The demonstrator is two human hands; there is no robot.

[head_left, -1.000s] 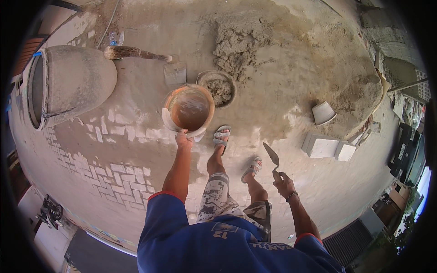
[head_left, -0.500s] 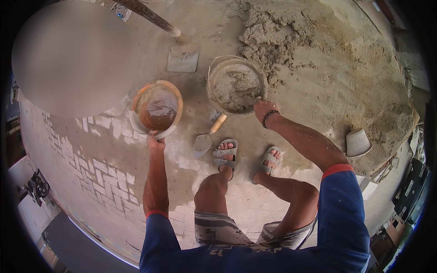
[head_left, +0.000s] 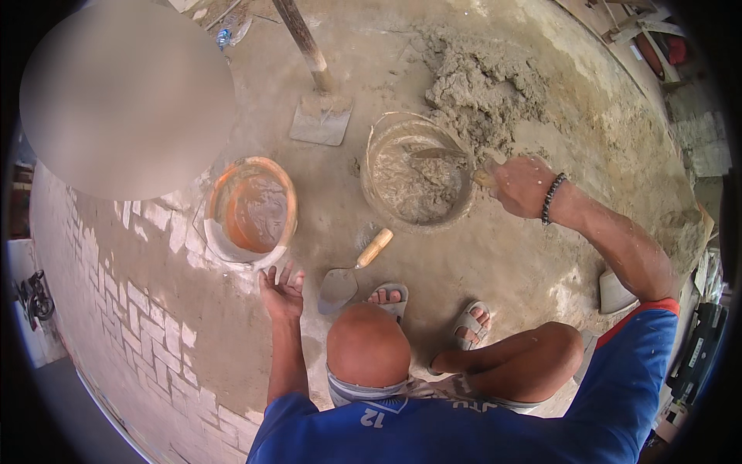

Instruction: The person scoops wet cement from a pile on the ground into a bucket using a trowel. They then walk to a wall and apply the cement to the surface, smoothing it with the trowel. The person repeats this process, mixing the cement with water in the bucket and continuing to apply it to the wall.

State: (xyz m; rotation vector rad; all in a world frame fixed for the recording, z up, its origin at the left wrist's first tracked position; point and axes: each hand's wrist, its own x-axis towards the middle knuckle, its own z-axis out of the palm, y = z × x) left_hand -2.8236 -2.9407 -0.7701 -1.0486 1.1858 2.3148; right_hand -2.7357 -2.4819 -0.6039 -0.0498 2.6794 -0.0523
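My right hand point(head_left: 525, 185) is closed round the wooden handle of a trowel point(head_left: 437, 154). The trowel's blade reaches over the rim into a mortar-crusted bucket point(head_left: 369, 182), which holds wet grey mortar point(head_left: 421, 189). My left hand point(head_left: 282, 294) is open and empty, palm up and fingers curled a little, close by the near rim of an orange bucket point(head_left: 290, 203). Murky water point(head_left: 265, 216) shows inside that bucket. Between the buckets and my feet lies a second trowel point(head_left: 375, 249) with a pale wooden handle and a grey blade.
Past the buckets stands a flat-bladed, long-handled tool point(head_left: 321, 120), its wooden shaft leaning away. A heap of wet mortar point(head_left: 483, 93) spreads beyond the mortar bucket. At right, a pale tub point(head_left: 616, 294) is partly behind my arm. A grey blur covers the upper left.
My left hand has let go of the orange bucket, which now stands upright instead of tipped. My right hand has moved right from the mortar bucket's rim and now grips a trowel.
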